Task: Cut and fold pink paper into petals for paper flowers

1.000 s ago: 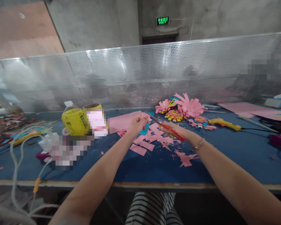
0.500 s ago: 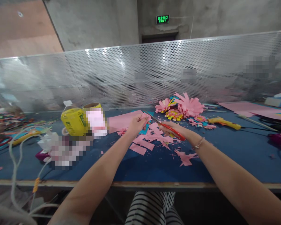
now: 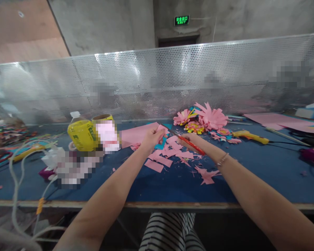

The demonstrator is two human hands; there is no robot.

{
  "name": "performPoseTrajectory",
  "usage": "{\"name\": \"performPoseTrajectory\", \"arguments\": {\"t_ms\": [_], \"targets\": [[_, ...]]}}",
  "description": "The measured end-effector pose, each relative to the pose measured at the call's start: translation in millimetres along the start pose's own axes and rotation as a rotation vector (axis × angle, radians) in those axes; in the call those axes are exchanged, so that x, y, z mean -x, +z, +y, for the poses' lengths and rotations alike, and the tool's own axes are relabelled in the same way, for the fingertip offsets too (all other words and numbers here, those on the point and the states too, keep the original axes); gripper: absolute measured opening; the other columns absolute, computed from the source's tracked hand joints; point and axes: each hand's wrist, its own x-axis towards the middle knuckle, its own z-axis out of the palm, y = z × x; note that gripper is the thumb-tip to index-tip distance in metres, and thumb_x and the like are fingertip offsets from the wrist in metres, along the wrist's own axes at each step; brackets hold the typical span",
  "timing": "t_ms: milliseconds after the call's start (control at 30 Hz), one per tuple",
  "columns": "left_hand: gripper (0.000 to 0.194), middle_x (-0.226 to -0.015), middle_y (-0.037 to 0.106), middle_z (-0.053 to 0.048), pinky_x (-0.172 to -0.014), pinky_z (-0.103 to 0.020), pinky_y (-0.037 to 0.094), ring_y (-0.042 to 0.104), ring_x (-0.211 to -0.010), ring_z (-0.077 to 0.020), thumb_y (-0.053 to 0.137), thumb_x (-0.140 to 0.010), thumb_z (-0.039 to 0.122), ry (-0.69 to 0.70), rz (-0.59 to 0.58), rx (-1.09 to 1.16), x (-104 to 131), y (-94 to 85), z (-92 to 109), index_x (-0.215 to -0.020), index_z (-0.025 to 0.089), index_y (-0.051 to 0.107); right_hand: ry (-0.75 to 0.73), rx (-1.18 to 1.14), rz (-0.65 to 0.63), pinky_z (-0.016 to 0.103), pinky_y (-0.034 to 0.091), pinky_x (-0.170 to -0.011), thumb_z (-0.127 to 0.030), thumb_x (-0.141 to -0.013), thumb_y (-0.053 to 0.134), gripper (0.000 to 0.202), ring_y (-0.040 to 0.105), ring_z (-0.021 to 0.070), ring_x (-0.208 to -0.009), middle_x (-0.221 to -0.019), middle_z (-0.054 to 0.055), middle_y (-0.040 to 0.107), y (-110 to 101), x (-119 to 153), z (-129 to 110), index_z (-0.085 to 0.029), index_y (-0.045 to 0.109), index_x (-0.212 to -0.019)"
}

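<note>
My left hand [image 3: 153, 137] pinches a small piece of pink paper [image 3: 162, 131] above the table. In my right hand [image 3: 192, 139] is a pair of red-handled scissors [image 3: 189, 143], its fingers closed round the handles. The blades point left and reach the paper by my left fingertips; how far apart they are is too small to tell. Cut pink paper strips [image 3: 159, 160] lie scattered below my hands. A larger pink sheet [image 3: 133, 135] and a piece of blue paper [image 3: 160, 144] lie behind and under my left hand.
Pink, yellow and blue paper flowers [image 3: 211, 118] sit behind my right hand, with a yellow glue gun [image 3: 251, 136] to their right. A yellow-labelled bottle [image 3: 83, 134] stands left. Across the back runs a perforated metal screen [image 3: 136, 83]. White cables [image 3: 14, 181] hang at the left.
The scissors' handles have shifted slightly and look closer together. My left hand keeps hold of the pink paper in nearly the same place.
</note>
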Motion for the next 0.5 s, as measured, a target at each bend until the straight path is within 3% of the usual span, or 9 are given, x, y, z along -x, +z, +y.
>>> {"name": "performPoseTrajectory", "arguments": {"t_ms": [267,433,500], "targets": [[0.017,-0.044,0.047,0.003,-0.036,-0.018,0.029,0.037,-0.034,-0.004,0.051,-0.068,0.031,-0.008,-0.039,0.102,-0.1,0.6,-0.3,-0.062,0.015,0.048,0.06,0.151,0.093,0.023,0.03,-0.043,-0.051,-0.069,0.042,0.038,0.046,0.0112,-0.043,-0.051,0.001,0.051,3.0,-7.7,0.6,-0.015,0.054,-0.062],[0.015,-0.057,0.056,-0.001,-0.037,-0.019,0.032,0.042,-0.036,-0.0051,0.049,-0.069,0.029,-0.08,-0.031,0.201,2.9,3.0,2.6,-0.066,0.015,0.047,0.016,0.458,0.138,0.025,0.034,-0.052,-0.044,-0.073,0.042,0.034,0.054,0.0169,-0.059,-0.063,0.008,0.059,0.1,-8.2,16.6,-0.015,0.057,-0.064],[0.015,-0.06,0.058,-0.002,-0.041,-0.021,0.036,0.046,-0.04,-0.0067,0.047,-0.07,0.029,-0.125,-0.03,0.262,2.8,4.2,0.6,-0.067,0.015,0.045,0.086,0.564,0.119,0.025,0.035,-0.056,-0.035,-0.07,0.048,0.024,0.056,0.0184,-0.065,-0.072,0.012,0.062,-1.1,-7.8,26.4,-0.014,0.059,-0.069]]}}
